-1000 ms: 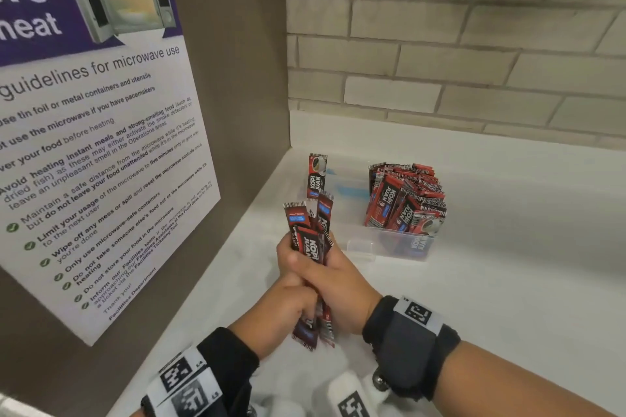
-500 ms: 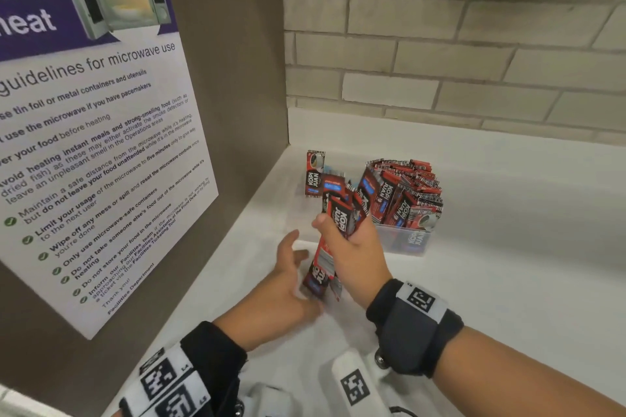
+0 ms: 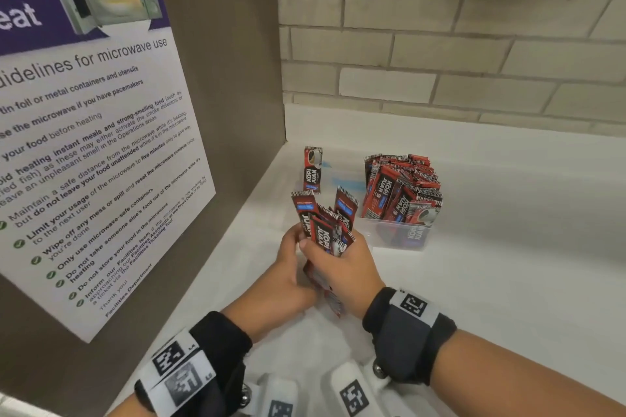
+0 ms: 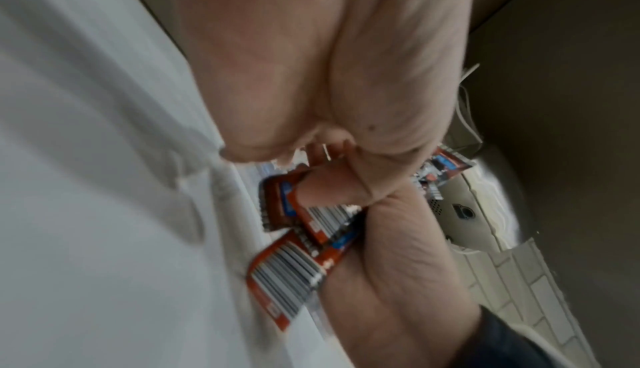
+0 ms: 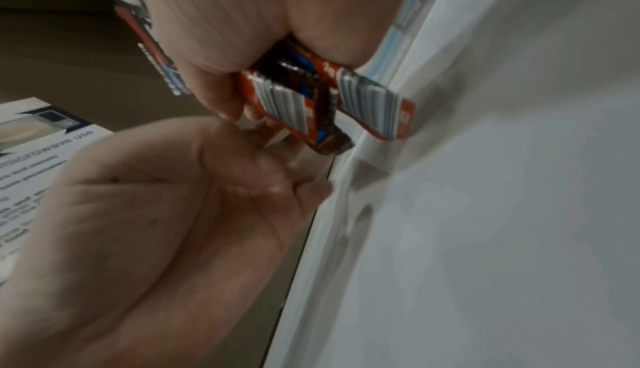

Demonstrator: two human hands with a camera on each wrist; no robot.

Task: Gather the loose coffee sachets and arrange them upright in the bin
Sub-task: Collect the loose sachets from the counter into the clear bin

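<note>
A person's right hand (image 3: pixel 342 267) clamps a fanned bundle of coffee sachets (image 3: pixel 325 227) above the white desk (image 3: pixel 508 281), just short of the clear bin (image 3: pixel 399 234), where a packed batch of sachets (image 3: pixel 401 188) already stands on end. The left hand (image 3: pixel 288 278) rests against the bundle's near side, fingers loose and apart, gripping nothing. One stray sachet (image 3: pixel 313 168) stands alone near the corner. Done well, the step in hand likely means squaring the splayed packets against the left palm so their ends sit level, then lowering them vertically into the bin's free space without tipping those inside.
</note>
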